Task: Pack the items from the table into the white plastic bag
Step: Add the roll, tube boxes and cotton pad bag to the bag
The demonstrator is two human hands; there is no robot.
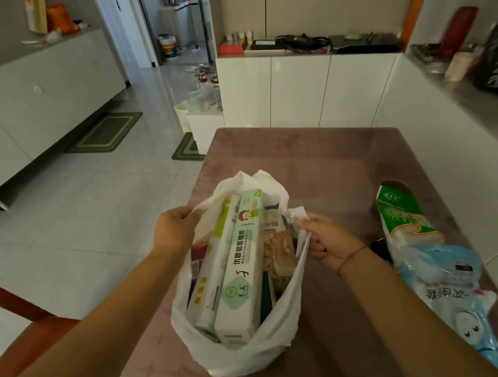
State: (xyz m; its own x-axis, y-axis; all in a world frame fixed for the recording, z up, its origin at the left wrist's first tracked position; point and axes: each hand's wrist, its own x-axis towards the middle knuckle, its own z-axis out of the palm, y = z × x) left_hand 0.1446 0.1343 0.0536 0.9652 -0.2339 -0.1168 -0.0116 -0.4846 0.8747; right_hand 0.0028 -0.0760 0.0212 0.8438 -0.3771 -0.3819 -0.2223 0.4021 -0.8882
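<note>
The left hand's (176, 230) fingers curl tight on one edge of the white bag (257, 354). The right hand's (325, 240) fingers pinch the other edge and pull the mouth wide. The bag sits on the table (314, 157), with two long boxes (240, 268) poking out. It looks thin and floppy, so hold it by the top edges. The green pack (402, 219) and blue pack (451, 284) wait nearby. They look soft and light, so grab them around the middle.

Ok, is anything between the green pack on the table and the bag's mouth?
Only the right hand, gripping the white plastic bag at its rim nearest the green pack; two long boxes crowd the opening.
</note>
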